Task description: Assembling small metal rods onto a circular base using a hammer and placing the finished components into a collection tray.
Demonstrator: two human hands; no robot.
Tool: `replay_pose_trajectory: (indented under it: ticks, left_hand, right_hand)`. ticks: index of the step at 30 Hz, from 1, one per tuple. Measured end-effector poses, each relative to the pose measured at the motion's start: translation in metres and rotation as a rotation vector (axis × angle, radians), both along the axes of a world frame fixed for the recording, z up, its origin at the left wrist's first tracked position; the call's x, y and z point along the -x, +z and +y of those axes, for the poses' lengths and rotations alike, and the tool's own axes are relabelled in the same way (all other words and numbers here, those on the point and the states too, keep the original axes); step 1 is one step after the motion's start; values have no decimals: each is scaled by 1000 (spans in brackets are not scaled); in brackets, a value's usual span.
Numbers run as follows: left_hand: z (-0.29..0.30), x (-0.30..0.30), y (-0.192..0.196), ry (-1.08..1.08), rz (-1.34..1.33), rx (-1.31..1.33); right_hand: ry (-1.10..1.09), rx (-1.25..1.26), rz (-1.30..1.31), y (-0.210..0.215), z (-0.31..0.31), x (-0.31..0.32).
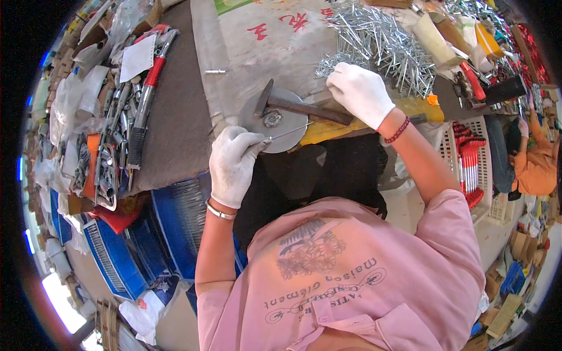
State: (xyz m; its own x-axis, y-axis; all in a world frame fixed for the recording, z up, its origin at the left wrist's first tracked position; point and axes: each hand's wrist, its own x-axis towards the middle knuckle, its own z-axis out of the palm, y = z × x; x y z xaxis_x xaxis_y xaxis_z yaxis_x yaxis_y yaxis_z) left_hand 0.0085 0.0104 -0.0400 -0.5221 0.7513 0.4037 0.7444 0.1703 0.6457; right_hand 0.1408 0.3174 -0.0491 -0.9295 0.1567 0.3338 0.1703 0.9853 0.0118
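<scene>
My left hand (234, 161), in a white glove, pinches a thin metal rod (291, 131) by its thicker end. The rod points right, over the edge of a round grey metal disc (290, 142). On the disc rests a hammer (307, 109), its head to the left and its handle reaching toward my right hand (362, 96). That hand, gloved too, is raised beside a heap of shiny metal rods (386, 50). Its fingers are drawn together; whatever they hold, if anything, is hidden. Smaller metal parts (336, 61) lie just beyond it.
A small metal cylinder (215, 71) lies at the back left of the work sheet. Tools crowd a tray at left, among them a red-and-black handled tool (149, 88). Blue bins (114, 257) stand below left; a white basket (485, 169) of red-handled tools stands at right.
</scene>
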Motion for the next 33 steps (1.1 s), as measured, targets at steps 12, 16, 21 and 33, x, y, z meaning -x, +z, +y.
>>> replay_pose_trajectory:
  ticks: [12, 16, 21, 33]
  left_hand:
    - [2, -2, -2, 45, 145, -50]
    - [1, 1, -11, 39, 102, -32]
    - [0, 0, -15, 39, 79, -48]
    - [1, 0, -10, 67, 158, -16]
  right_hand:
    - [378, 414, 181, 30, -114, 39]
    - [464, 670, 224, 24, -128, 46]
    - [360, 701, 129, 26, -121, 35]
    - [538, 316, 86, 39, -135, 39]
